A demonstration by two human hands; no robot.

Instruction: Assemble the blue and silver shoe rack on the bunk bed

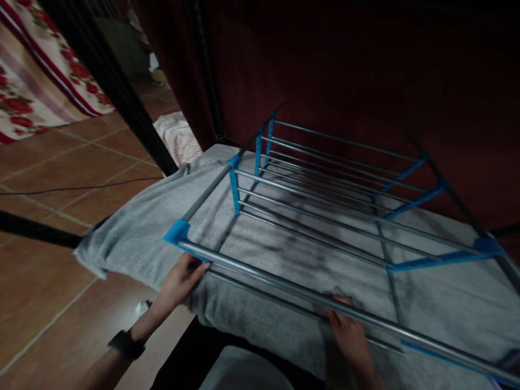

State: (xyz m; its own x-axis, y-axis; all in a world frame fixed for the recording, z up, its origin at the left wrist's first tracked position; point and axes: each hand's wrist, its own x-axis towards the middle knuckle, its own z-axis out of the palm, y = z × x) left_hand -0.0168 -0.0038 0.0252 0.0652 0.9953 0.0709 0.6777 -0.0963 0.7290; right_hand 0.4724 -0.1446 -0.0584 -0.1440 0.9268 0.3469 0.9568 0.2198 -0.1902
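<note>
A rack of metal tubes with blue plastic brackets, resembling a shoe rack, lies on a grey blanket. My left hand pinches the nearest blue bracket at the left, where a thin metal rod meets it. Farther right, my right hand is closed around that thin rod, just below the thicker front tube. The rod's right end stops short of the blue bracket at the lower right. Part of my right hand's fingers is hidden behind the tube.
Dark red cloth hangs behind the rack. Black frame poles stand at the left. Beyond them are a tiled floor, a dark cable and a floral curtain. A striped cloth lies near the blanket.
</note>
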